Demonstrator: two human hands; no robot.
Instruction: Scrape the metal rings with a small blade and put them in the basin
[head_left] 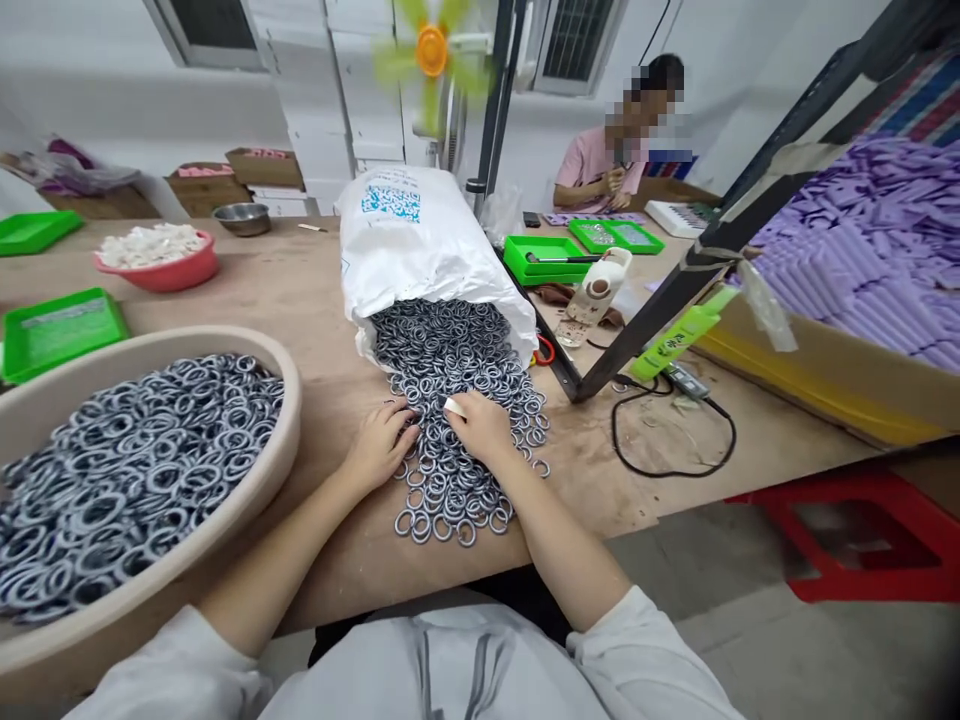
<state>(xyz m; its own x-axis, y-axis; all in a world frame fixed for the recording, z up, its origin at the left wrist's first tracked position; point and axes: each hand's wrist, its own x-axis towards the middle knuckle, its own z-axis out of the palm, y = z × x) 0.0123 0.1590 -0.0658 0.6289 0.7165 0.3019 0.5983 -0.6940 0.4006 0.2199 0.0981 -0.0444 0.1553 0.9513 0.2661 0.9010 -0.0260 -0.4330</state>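
Note:
A large heap of small grey rings (442,470) spills over the table from the mouth of a white sack (427,245) that lies on its side. At the heap's left edge rests my left hand (384,445), open, its fingers apart and touching rings. My right hand (480,428) lies on the middle of the heap, just below the sack's mouth. Something white (454,406) shows at its fingertips; whether it is a wrap or a held piece I cannot make out. The other fingers of that hand are mostly hidden.
A big beige tub (289,400) full of similar rings stands at left. Behind it are a red bowl (161,280) of white pieces and green trays (67,325). A dark metal post (637,335), a bottle (592,295) and a cable (731,450) are at right. A co-worker (600,170) sits opposite.

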